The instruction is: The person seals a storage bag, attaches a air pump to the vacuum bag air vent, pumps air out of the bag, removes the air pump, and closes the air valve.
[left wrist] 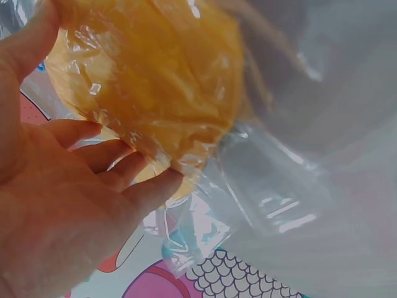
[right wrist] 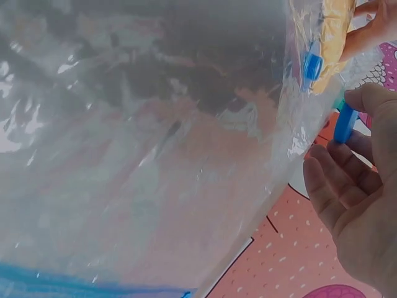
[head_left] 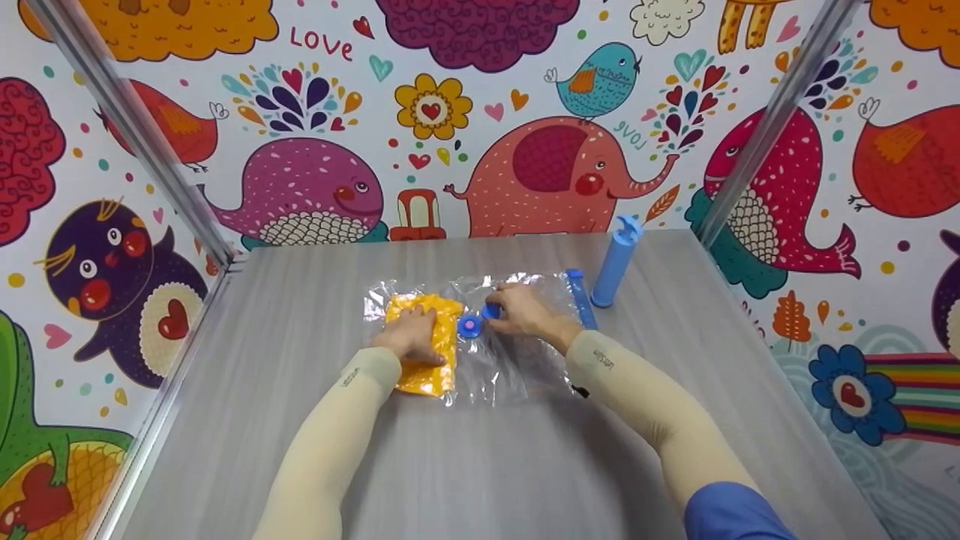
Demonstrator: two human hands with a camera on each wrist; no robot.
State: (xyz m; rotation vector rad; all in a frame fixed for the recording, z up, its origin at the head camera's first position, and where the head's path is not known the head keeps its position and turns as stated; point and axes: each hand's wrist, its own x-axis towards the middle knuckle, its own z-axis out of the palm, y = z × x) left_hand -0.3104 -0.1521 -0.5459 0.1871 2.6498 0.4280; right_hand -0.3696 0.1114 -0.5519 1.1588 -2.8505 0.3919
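Observation:
A clear plastic vacuum bag [head_left: 510,367] lies flat on the table, a folded yellow item [head_left: 424,379] inside its left part. My left hand [head_left: 411,334] rests on the bag over the yellow item, fingers extended; the left wrist view shows the fingers along its edge. Just right of the yellow item sits the bag's blue round valve [head_left: 469,325], with a pink centre. My right hand [head_left: 521,309] pinches a blue valve cap [right wrist: 345,123] between thumb and fingers, beside the valve and apart from it. The bag's blue zip strip [head_left: 581,300] runs along its right end.
A blue hand pump [head_left: 616,262] stands upright behind the bag's right end. The grey table [head_left: 300,300] is bounded by walls with cartoon animals and by metal posts [head_left: 780,127] at the back corners.

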